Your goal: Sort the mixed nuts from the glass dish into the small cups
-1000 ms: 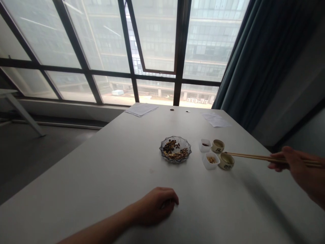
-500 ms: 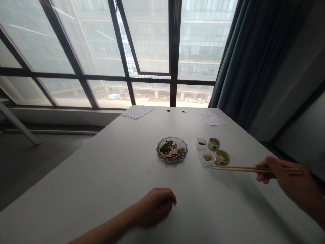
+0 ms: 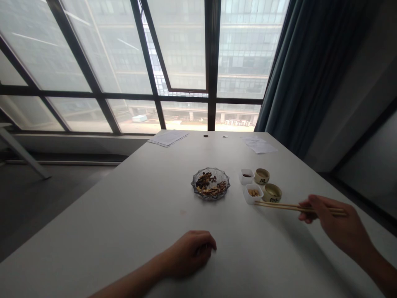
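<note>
- tan chopsticks (image 3: 279,205), in the head view, lie in the grip of the right hand (image 3: 328,217), pinched near the thumb and fingers, with their back ends running out past the palm.
- the two sticks run almost parallel with a narrow gap, pointing leftward; their tips are at the lower right corner of the nearer plastic container (image 3: 252,200), whether touching it or just in front i cannot tell.
- that container holds pale pieces (image 3: 254,193); just behind it stands the farther plastic container (image 3: 245,181), with something dark at the bottom.
- to the right of these stand two small cups, the farther cup (image 3: 266,180) and the nearer cup (image 3: 273,191), both greenish-beige with dark characters on their sides.
- left of the containers, a little apart, sits a clear glass dish (image 3: 221,175) with a scalloped rim; dark dried bits (image 3: 202,181) lie to its left side, browner slices along its front and right.
- the left hand (image 3: 189,252) rests on the white table (image 3: 130,215), nearer than the dish, fingers loosely bent; whether anything is under them i cannot tell.
- loose papers (image 3: 169,138) lie at the far left corner, more sheets (image 3: 259,145) at the far right, before the window (image 3: 182,49) and a dark blue curtain (image 3: 291,74).
</note>
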The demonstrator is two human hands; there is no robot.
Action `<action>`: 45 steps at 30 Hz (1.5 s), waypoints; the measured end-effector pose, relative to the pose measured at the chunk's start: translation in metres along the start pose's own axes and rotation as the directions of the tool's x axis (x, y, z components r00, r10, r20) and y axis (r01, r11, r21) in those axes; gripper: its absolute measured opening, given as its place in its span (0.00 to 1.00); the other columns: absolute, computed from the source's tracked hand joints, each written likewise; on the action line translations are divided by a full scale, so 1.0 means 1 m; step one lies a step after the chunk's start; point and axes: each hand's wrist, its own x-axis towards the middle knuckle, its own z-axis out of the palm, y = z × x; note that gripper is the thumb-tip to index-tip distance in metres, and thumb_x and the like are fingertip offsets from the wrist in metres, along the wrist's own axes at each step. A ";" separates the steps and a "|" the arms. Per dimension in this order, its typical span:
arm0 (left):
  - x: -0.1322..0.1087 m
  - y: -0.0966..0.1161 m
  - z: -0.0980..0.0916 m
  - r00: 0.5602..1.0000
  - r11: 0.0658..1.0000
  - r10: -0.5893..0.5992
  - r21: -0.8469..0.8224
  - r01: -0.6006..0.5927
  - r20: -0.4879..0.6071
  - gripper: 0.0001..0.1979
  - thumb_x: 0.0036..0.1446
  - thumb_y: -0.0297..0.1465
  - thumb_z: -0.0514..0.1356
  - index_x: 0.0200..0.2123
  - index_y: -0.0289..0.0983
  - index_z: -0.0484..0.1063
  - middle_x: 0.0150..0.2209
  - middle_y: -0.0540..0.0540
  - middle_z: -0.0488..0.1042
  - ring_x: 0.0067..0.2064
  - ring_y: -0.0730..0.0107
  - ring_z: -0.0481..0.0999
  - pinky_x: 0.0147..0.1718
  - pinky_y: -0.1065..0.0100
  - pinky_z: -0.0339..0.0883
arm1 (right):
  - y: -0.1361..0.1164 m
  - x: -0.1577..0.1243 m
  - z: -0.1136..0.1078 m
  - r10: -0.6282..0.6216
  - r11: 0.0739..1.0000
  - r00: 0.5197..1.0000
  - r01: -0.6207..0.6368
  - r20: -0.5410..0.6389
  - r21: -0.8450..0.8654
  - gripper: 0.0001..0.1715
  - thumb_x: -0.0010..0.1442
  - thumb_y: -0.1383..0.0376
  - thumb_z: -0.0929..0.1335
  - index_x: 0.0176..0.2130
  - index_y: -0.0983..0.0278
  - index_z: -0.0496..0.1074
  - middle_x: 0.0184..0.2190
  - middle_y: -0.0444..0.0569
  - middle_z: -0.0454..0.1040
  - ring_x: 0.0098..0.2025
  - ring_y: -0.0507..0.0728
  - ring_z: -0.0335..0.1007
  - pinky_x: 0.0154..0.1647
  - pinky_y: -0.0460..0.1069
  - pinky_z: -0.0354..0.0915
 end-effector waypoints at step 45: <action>0.000 -0.001 0.004 0.997 0.995 0.068 0.079 -0.065 -0.027 0.15 0.55 0.20 0.56 0.43 0.38 0.76 0.35 0.49 0.77 0.33 0.71 0.74 0.38 0.74 0.67 | -0.029 0.048 0.212 -0.395 0.918 0.905 0.394 0.157 0.037 0.31 0.71 0.48 0.61 0.24 0.62 0.71 0.16 0.47 0.72 0.21 0.55 0.70 0.27 0.49 0.63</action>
